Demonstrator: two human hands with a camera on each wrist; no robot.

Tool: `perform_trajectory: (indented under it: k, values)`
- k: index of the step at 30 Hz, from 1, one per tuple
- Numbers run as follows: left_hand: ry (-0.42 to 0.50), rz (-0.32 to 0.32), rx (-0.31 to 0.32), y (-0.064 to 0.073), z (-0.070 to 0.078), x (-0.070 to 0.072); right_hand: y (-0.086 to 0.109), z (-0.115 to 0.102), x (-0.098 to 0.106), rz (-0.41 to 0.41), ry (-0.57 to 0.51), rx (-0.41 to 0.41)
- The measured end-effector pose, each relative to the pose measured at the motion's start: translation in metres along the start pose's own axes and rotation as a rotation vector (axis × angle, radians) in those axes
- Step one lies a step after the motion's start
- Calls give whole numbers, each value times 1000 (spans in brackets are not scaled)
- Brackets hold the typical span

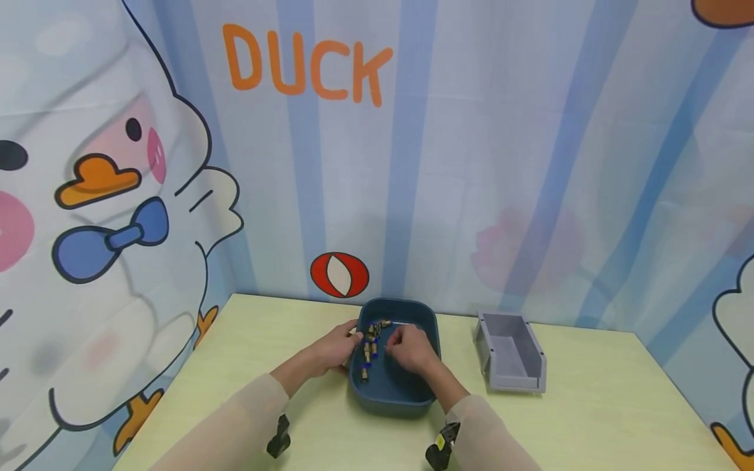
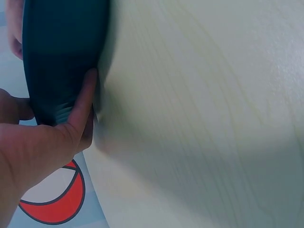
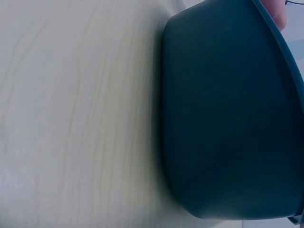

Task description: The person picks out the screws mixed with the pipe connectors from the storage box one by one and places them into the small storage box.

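Observation:
A dark blue plastic basin (image 1: 391, 407) sits on the table with several small brass fittings (image 1: 368, 352) with blue ends along its left side. My left hand (image 1: 337, 345) grips the basin's left side, thumb at the rim and fingers against the outer wall, as the left wrist view also shows. Inside the basin, my right hand (image 1: 412, 350) reaches over the floor with bent fingers, fingertips just right of the fittings. Whether it pinches a fitting I cannot tell. The right wrist view is mostly filled by the basin's outer wall (image 3: 228, 114).
To the right of the basin stands a grey open-front storage bin (image 1: 511, 356) on the pale wood-grain table (image 1: 595, 405). A printed curtain (image 1: 459, 163) with a duck and stripes hangs behind the table's back edge.

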State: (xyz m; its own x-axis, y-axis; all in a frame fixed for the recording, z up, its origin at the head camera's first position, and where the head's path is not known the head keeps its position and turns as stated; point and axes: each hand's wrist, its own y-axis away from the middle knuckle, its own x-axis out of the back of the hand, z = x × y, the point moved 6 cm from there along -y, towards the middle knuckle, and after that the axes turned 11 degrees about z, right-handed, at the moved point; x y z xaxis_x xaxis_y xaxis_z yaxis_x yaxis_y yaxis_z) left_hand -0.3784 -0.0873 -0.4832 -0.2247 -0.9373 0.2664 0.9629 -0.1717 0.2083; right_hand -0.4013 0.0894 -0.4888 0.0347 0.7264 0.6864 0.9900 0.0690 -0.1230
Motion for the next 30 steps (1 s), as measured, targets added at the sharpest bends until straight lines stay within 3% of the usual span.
perform_trajectory:
  k: [13, 30]
  values:
    - [2, -15, 5, 1, 1, -2, 4, -5, 3, 58, -30, 82]
    - [16, 4, 44, 1, 3, -2, 5, -18, 9, 67, -72, 175]
